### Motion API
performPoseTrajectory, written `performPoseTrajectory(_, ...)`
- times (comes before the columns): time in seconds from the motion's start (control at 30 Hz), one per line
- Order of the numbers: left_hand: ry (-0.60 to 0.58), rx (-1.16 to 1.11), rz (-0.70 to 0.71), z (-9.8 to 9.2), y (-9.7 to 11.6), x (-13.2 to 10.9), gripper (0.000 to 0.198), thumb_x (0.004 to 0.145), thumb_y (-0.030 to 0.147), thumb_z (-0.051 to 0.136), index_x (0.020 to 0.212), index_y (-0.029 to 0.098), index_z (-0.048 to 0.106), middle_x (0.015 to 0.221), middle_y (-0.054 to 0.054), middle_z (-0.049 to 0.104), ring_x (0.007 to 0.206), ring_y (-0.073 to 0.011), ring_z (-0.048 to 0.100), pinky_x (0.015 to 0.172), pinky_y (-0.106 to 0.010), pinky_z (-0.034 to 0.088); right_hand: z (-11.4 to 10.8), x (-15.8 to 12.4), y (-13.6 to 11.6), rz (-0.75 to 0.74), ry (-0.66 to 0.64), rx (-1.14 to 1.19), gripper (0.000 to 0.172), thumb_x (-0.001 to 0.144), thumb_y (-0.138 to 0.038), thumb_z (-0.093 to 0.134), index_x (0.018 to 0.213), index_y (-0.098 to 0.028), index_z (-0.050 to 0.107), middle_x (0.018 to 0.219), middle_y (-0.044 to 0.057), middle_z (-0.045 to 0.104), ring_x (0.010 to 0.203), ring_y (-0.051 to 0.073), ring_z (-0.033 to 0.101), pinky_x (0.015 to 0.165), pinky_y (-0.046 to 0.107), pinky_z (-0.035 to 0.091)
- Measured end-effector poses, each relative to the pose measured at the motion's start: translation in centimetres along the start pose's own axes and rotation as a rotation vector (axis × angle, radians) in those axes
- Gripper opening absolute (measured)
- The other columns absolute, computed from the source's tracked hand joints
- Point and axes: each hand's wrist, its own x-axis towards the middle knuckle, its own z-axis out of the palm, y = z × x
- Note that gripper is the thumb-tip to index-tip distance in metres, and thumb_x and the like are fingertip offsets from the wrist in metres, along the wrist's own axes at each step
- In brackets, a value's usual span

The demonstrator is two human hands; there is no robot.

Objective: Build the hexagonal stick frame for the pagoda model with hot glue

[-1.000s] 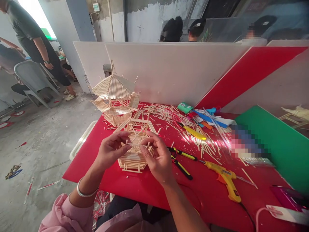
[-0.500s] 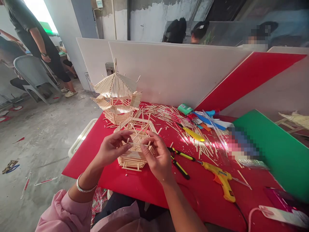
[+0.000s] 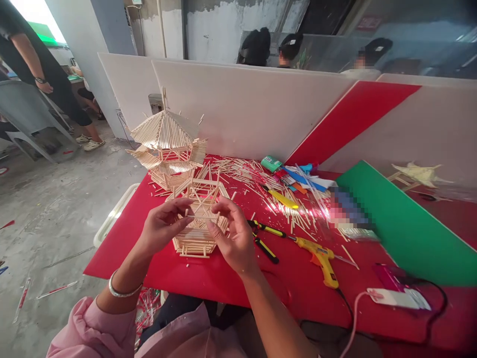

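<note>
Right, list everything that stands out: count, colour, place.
Table: one, red, centre
Tiered model: one, pale, back left
Lower model: one, pale, front centre
Held stick: one, pale, centre
Loose sticks: many, pale, back
Knife: one, yellow, among loose sticks
Pliers: one, black-yellow, centre right
Glue gun: one, yellow, right
Oddments: several, mixed colours, back
Board: one, green, right
Panels: several, white, behind table
Chair: one, grey, left
Other people: several, mixed clothing, background
Left hand, right hand: one each, bare, at held stick
</note>
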Motion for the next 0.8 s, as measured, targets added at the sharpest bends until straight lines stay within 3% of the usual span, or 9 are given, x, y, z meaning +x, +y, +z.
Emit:
performPoseTrajectory(0.07, 0.002, -0.006, -0.002, 0.0, 0.1, 0.0, 0.032, 0.071, 0.017, 0.081, 0.102, 0.019, 0.076, 0.076, -0.004, 0.07, 0.067, -0.0124, 0.061, 0.055, -0.021, 0.053, -0.6, -1.0, -0.3, -0.025, 0.042, -0.056, 0.048, 0.089, -0.029, 0.065, 0.135, -0.03, 0.051, 0.122, 0.007, 0.061, 0.114, 0.022, 0.06, 0.104, 0.042, 0.048)
performPoseTrajectory(0.17, -0.001, -0.011, -0.024, 0.0, 0.3, 0.0, 0.032, 0.07, 0.017, 0.083, 0.101, 0.019, 0.076, 0.076, -0.004, 0.07, 0.064, -0.0121, 0.061, 0.053, -0.022, 0.053, -2.8, -3.1, 0.1, -0.014, 0.14, -0.206, 0.043, 0.09, -0.026, 0.062, 0.132, -0.03, 0.053, 0.119, 0.007, 0.063, 0.113, 0.022, 0.061, 0.101, 0.042, 0.049)
performPoseTrajectory(0.27, 0.004, -0.029, -0.036, 0.0, 0.4, 0.0, 0.033, 0.069, 0.016, 0.084, 0.1, 0.019, 0.077, 0.076, -0.004, 0.071, 0.066, -0.0125, 0.062, 0.055, -0.021, 0.054, -7.0, -5.2, 1.6, 0.022, 0.253, -0.508, 0.035, 0.091, -0.026, 0.058, 0.126, -0.027, 0.058, 0.108, 0.007, 0.068, 0.102, 0.022, 0.064, 0.094, 0.042, 0.051)
performPoseTrajectory(0.33, 0.013, -0.039, -0.034, 0.1, 0.4, 0.0, 0.032, 0.069, 0.016, 0.084, 0.1, 0.02, 0.077, 0.076, -0.003, 0.071, 0.068, -0.0124, 0.062, 0.057, -0.021, 0.054, -10.8, -6.3, 2.7, 0.061, 0.318, -0.839, 0.035, 0.088, -0.026, 0.054, 0.122, -0.022, 0.061, 0.105, 0.01, 0.069, 0.1, 0.026, 0.064, 0.092, 0.046, 0.051)
performPoseTrajectory(0.47, 0.018, -0.03, -0.032, 0.2, 0.3, 0.1, 0.031, 0.069, 0.016, 0.083, 0.099, 0.02, 0.077, 0.075, -0.003, 0.07, 0.066, -0.012, 0.061, 0.056, -0.021, 0.053, -18.0, -8.1, 4.6, 0.537, 0.332, -1.457, 0.051, 0.078, -0.024, 0.052, 0.124, -0.005, 0.061, 0.111, 0.027, 0.063, 0.104, 0.041, 0.061, 0.082, 0.051, 0.05)
performPoseTrajectory(0.53, 0.024, -0.031, -0.018, 0.3, 0.2, 0.1, 0.031, 0.069, 0.016, 0.083, 0.099, 0.02, 0.077, 0.074, -0.003, 0.07, 0.066, -0.0122, 0.061, 0.055, -0.022, 0.053, -20.4, -8.8, 5.8, 0.789, 0.248, -1.496, 0.049, 0.08, -0.027, 0.05, 0.122, -0.006, 0.062, 0.104, 0.026, 0.064, 0.099, 0.042, 0.064, 0.075, 0.05, 0.05)
performPoseTrajectory(0.6, 0.029, -0.037, -0.004, 0.3, 0.1, 0.1, 0.03, 0.069, 0.016, 0.083, 0.098, 0.02, 0.077, 0.074, -0.003, 0.069, 0.067, -0.0128, 0.061, 0.056, -0.023, 0.053, -22.0, -9.2, 7.1, 0.908, 0.233, -1.428, 0.045, 0.079, -0.031, 0.051, 0.117, -0.012, 0.065, 0.098, 0.023, 0.066, 0.095, 0.042, 0.065, 0.072, 0.052, 0.051)
performPoseTrajectory(0.7, 0.025, -0.04, -0.008, 0.3, 0.1, 0.2, 0.03, 0.068, 0.017, 0.082, 0.097, 0.019, 0.077, 0.075, -0.003, 0.069, 0.069, -0.014, 0.063, 0.057, -0.024, 0.053, -23.7, -9.5, 8.8, 0.852, 0.36, -1.217, 0.03, 0.068, -0.033, 0.059, 0.089, -0.016, 0.072, 0.075, 0.018, 0.065, 0.084, 0.046, 0.066, 0.068, 0.057, 0.049)
performPoseTrajectory(0.8, 0.028, -0.045, -0.012, 0.3, 0.2, 0.2, 0.029, 0.068, 0.018, 0.082, 0.096, 0.019, 0.077, 0.075, -0.004, 0.069, 0.07, -0.0145, 0.063, 0.058, -0.025, 0.054, -24.8, -9.8, 9.5, 0.713, 0.432, -1.069, 0.014, 0.059, -0.031, 0.064, 0.068, -0.021, 0.067, 0.055, 0.008, 0.057, 0.065, 0.039, 0.065, 0.064, 0.054, 0.051)
